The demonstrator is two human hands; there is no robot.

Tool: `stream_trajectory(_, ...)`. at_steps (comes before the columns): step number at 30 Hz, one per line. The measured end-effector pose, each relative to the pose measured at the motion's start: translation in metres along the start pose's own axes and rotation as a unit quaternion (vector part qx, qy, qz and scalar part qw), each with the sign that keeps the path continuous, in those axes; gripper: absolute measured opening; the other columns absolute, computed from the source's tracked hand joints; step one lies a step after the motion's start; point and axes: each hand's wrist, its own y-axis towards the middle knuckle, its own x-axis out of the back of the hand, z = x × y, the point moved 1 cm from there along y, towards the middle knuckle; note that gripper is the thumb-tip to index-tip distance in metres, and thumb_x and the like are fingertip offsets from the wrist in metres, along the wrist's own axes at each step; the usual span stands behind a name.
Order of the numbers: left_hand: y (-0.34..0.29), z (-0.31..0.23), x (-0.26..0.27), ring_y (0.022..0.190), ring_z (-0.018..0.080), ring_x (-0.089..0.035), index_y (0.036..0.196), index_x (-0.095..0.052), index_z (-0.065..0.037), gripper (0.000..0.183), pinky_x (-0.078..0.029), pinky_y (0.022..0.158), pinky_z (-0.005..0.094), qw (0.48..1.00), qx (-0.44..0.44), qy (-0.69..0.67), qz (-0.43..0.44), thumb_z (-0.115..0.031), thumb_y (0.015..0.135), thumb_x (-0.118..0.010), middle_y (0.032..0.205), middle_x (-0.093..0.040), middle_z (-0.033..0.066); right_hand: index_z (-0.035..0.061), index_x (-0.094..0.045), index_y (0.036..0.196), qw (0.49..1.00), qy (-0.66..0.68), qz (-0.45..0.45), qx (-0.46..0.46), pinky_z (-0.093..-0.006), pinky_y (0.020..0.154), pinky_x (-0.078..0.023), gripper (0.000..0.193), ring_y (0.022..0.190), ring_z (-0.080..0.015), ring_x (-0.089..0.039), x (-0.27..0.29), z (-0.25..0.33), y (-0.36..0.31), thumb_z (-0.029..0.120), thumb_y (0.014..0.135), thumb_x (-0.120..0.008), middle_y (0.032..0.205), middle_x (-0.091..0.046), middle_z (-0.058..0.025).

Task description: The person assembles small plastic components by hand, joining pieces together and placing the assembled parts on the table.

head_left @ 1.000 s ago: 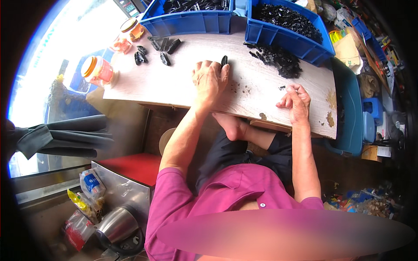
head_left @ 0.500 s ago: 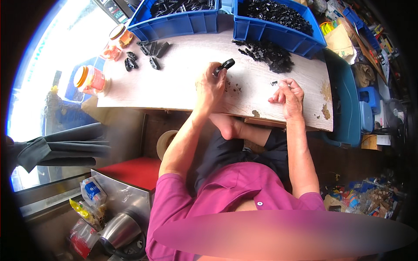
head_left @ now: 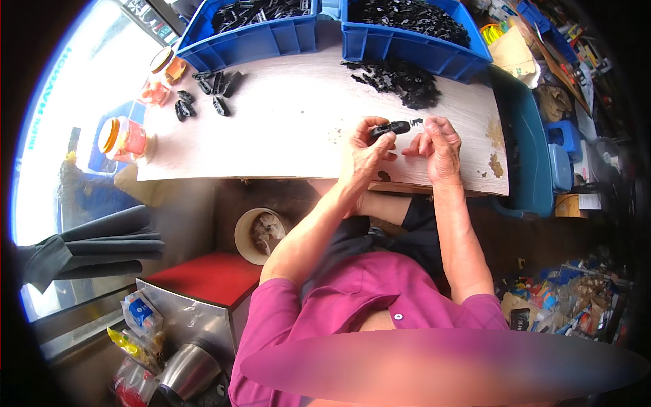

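Fingers of the left hand [head_left: 366, 152] pinch a black clip [head_left: 388, 127] just above the tabletop [head_left: 285, 129]. Beside it, the right hand [head_left: 437, 146] is loosely curled with its fingertips near the clip; whether it holds anything cannot be told. A pile of black parts [head_left: 397, 80] lies behind, before two blue bins [head_left: 407, 47].

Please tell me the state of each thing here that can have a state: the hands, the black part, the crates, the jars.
left hand: closed on the black plastic part, lifted off the table
right hand: fingers curled, beside the part; contact unclear
two blue crates: open, filled with black parts
loose pile of black parts: heaped on the table
orange-lidded jar: lid on
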Motion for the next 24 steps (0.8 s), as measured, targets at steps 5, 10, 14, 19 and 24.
stream_trajectory(5,0.007,0.006,-0.021,0.065,0.0109,-0.062,0.104,-0.059,0.001,0.021,-0.052,0.056,0.0215,0.996,0.017,-0.048,0.07,-0.001,0.085,-0.068,0.08,-0.065,0.0058,0.0079,-0.067,0.093,1.0,-0.025,-0.02,-0.001,-0.0208,0.052,-0.045,0.012,0.051,-0.0065,-0.051,0.005,0.0,-0.002,0.016,0.086,-0.071,0.066,-0.059,0.0015)
stream_trajectory(10,0.01,0.007,-0.028,0.065,0.0106,-0.062,0.099,-0.061,0.001,0.016,-0.051,0.057,0.0213,0.998,0.031,-0.018,0.06,-0.001,0.084,-0.067,0.079,-0.066,0.0062,0.0079,-0.069,0.091,0.999,-0.043,0.002,-0.02,-0.0183,0.053,-0.042,0.013,0.058,-0.0029,-0.051,0.01,0.0,-0.002,0.017,0.084,-0.075,0.077,-0.065,0.003)
stream_trajectory(14,0.012,0.009,-0.027,0.065,0.011,-0.063,0.098,-0.062,0.001,0.014,-0.052,0.058,0.0216,0.997,0.035,-0.013,0.071,-0.002,0.085,-0.067,0.079,-0.066,0.0065,0.008,-0.07,0.09,0.998,-0.061,0.004,-0.027,-0.0182,0.054,-0.042,0.012,0.059,-0.0029,-0.051,0.01,0.002,-0.001,0.016,0.084,-0.075,0.077,-0.065,0.0031)
stream_trajectory(19,0.01,0.002,-0.029,0.07,0.0115,-0.064,0.102,-0.061,0.0,0.016,-0.053,0.063,0.0231,0.996,0.07,-0.028,0.051,-0.011,0.09,-0.064,0.085,-0.065,0.0054,0.0075,-0.069,0.091,0.998,-0.039,0.002,-0.043,-0.0183,0.055,-0.042,0.012,0.058,-0.0039,-0.051,0.01,0.0,-0.001,0.015,0.084,-0.075,0.078,-0.065,0.0021)
stream_trajectory(24,0.013,0.006,-0.03,0.067,0.0131,-0.063,0.101,-0.061,0.0,0.017,-0.055,0.062,0.025,0.997,0.07,-0.033,0.0,-0.012,0.09,-0.063,0.085,-0.064,0.007,0.0072,-0.066,0.086,0.995,-0.078,-0.004,-0.06,-0.0196,0.052,-0.04,0.017,0.053,-0.005,-0.049,0.003,0.006,0.0,0.021,0.084,-0.075,0.072,-0.061,0.0018)
